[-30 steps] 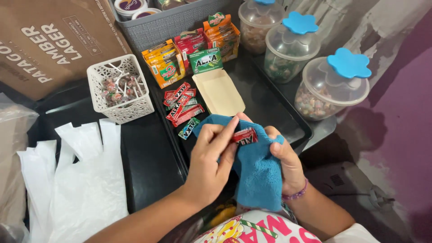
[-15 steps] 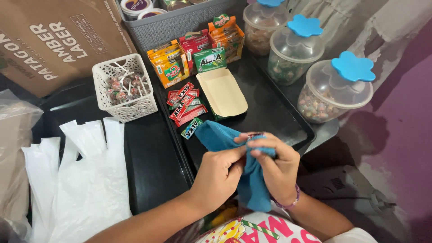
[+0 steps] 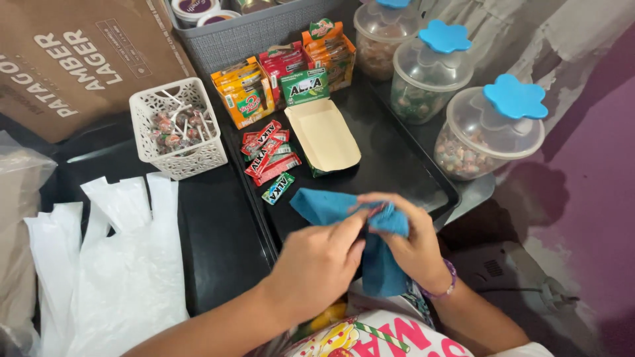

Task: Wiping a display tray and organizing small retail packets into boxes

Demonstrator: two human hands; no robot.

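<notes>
Both my hands are closed on a blue cloth (image 3: 370,254) low in the middle of the frame, over the near edge of the black tray (image 3: 403,165). My left hand (image 3: 317,261) pinches the cloth's top fold with thumb and fingers; my right hand (image 3: 413,244) is wrapped round the bunched part from the other side. One corner of the cloth sticks out toward the left, and the rest hangs down between my wrists.

The cloth looks soft and light — it folds and droops wherever it isn't held, so I judge it will slip its shape unless taken at a corner or an edge, not by the bunched middle. It should not be fragile or slippery.

What, if anything, lies inside the bunch I cannot tell; my fingers and the folds cover it. My hands are a little blurred.

Up the frame from my hands lie red wrapped sweets (image 3: 264,152) and an empty paper boat (image 3: 327,135). A white basket (image 3: 178,129) of lollipops sits at upper left, with white bags (image 3: 119,264) on the dark surface at lower left. Three clear jars with blue lids (image 3: 489,125) line the upper right, their contents small and hard to make out. A grey bin (image 3: 258,30) at the top is cut off.
</notes>
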